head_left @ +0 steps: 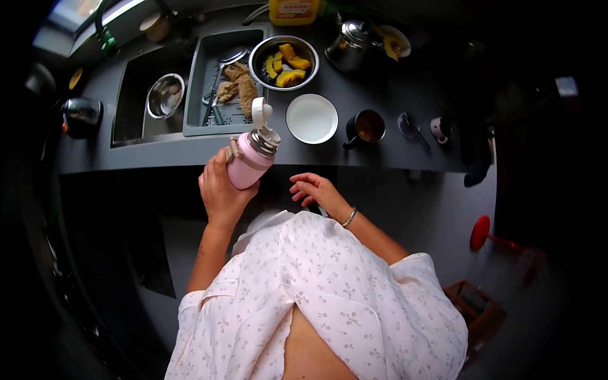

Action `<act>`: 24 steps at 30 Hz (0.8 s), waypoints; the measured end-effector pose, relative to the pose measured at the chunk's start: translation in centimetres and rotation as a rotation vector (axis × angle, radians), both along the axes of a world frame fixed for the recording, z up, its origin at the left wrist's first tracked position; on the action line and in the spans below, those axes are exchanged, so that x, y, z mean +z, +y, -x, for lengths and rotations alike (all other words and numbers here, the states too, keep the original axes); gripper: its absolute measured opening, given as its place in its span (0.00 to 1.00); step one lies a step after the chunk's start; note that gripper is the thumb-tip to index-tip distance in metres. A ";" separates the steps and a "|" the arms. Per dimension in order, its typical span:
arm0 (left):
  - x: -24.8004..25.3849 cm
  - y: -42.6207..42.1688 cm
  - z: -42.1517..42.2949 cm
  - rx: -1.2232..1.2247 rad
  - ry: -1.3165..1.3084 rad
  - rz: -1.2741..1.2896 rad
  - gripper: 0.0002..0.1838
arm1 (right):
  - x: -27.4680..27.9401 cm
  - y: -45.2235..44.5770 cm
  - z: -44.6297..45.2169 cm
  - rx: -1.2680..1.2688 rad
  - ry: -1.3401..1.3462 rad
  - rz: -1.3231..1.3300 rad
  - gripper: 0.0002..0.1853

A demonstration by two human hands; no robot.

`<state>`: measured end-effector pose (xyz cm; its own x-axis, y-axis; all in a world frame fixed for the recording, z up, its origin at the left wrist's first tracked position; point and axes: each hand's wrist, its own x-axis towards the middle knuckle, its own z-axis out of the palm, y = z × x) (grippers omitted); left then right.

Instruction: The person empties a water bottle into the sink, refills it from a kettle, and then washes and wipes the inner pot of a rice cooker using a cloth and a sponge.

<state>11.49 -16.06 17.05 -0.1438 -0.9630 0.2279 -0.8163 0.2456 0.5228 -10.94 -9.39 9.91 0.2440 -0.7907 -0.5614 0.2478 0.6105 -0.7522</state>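
My left hand is wrapped round a pink water bottle, held tilted to the right in front of the counter edge. The bottle's white flip lid stands up and its steel neck shows. My right hand is in front of my body, fingers loosely bent and apart, with nothing visible in it. Beyond that hand, on the counter, sits a white bowl, and to its right a dark mug holds a brown liquid.
A metal bowl of pumpkin pieces stands behind the white bowl. Left of it, a grey drain tray holds brown ginger-like pieces. A steel bowl is in the sink. A metal kettle stands at the back.
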 end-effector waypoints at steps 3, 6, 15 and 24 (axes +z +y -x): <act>0.3 -2.5 -1.0 -0.170 -0.121 0.079 0.45 | 0.4 2.0 -1.7 -0.078 0.044 0.027 0.17; 1.2 -4.7 -1.1 -0.308 -0.209 0.143 0.45 | 0.5 4.3 -2.7 -0.142 0.086 0.055 0.17; 2.7 -8.2 1.5 -0.462 -0.433 0.301 0.40 | 1.2 7.8 -1.1 -0.385 0.026 0.026 0.18; 3.2 -8.1 3.9 -0.481 -0.571 0.338 0.41 | 0.5 7.4 1.8 -0.346 -0.022 0.071 0.18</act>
